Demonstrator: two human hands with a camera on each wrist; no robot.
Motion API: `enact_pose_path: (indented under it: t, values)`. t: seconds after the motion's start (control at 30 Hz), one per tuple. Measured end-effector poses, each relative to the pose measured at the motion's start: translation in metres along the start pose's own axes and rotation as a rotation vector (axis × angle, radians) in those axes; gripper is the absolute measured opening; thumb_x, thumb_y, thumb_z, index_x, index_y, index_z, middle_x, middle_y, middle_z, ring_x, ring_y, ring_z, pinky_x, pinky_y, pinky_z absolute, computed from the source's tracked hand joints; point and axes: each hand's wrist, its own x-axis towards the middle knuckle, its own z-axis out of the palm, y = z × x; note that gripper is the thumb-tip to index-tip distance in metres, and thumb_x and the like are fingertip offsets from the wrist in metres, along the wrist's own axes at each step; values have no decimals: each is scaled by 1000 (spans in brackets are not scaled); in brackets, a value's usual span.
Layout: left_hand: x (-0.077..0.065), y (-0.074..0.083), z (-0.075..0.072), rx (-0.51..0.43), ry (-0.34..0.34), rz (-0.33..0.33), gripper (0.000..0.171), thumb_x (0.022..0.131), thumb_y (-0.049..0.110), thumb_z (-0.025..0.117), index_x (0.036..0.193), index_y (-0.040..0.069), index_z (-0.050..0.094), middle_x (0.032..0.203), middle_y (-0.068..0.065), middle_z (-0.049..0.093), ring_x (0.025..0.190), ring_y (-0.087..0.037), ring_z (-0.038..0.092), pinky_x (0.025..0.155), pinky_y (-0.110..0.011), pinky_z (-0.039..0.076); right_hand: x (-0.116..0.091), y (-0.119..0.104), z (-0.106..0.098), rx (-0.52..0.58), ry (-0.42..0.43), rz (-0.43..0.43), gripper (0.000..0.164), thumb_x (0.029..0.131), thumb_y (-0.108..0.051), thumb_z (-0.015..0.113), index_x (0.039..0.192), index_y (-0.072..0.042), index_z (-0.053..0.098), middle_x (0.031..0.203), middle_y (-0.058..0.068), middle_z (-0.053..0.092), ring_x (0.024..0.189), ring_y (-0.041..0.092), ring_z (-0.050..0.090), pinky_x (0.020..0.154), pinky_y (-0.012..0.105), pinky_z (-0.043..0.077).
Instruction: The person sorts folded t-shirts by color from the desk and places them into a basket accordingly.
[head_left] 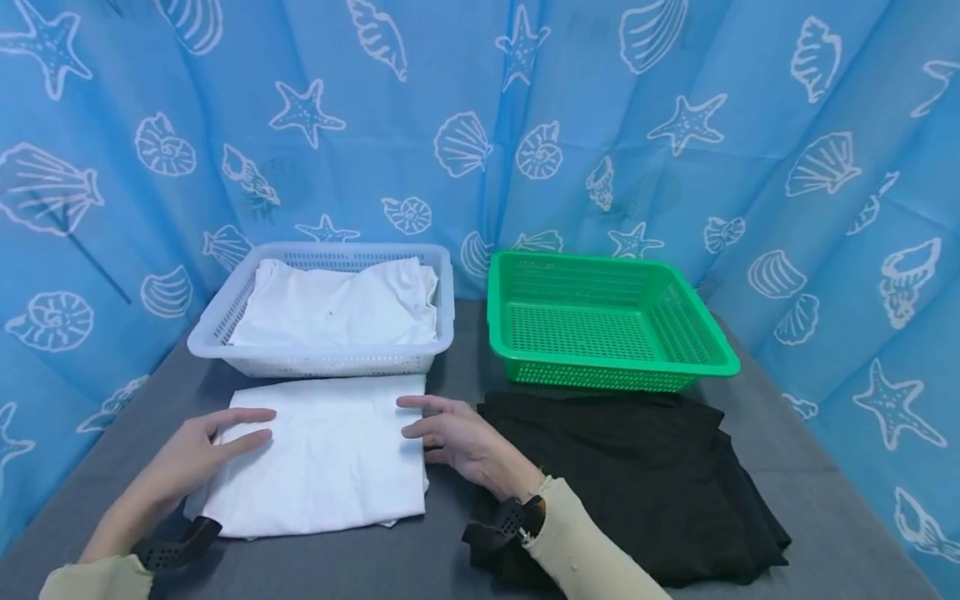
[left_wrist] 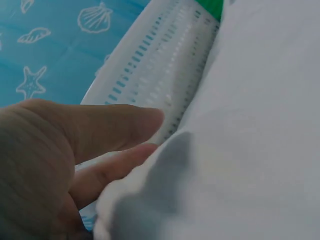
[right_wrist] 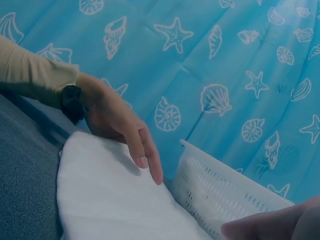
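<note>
A folded white cloth (head_left: pixel 322 458) lies flat on the grey table, in front of the white basket. At its left edge is my left hand (head_left: pixel 202 450), thumb and fingers apart and reaching over the cloth in the head view. The left wrist view shows the left thumb (left_wrist: pixel 130 125) and a finger beside the cloth's raised edge. My right hand (head_left: pixel 461 437) is by the cloth's right edge, fingers loosely bent and spread, fingertips overlapping the edge. Neither hand grips the cloth.
The white basket (head_left: pixel 322 367) behind the cloth holds folded white fabric (head_left: pixel 337 304). A green basket (head_left: pixel 600 375) stands to its right, with folded black cloth (head_left: pixel 615 483) in front, partly under the right forearm. A blue shell-print curtain (head_left: pixel 465 75) hangs behind the table (head_left: pixel 795 450).
</note>
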Motion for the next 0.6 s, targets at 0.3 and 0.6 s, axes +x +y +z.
enact_pose_path:
  t: [0.3, 0.6]
  values:
    - [-2, 4, 10, -41, -90, 24, 76, 87, 53, 70, 145, 8, 50, 149, -28, 36, 135, -50, 27, 95, -71, 31, -2, 3, 0, -63, -58, -23, 64, 76, 18, 68, 133, -10, 62, 137, 10, 48, 117, 25, 51, 102, 46, 40]
    - [-3, 10, 14, -74, -117, 33, 79, 87, 50, 71, 149, 8, 44, 151, -29, 31, 138, -50, 22, 96, -74, 26, -3, 2, 1, -92, -91, -29, 64, 77, 16, 68, 134, -11, 61, 131, 7, 54, 112, 23, 54, 98, 43, 41]
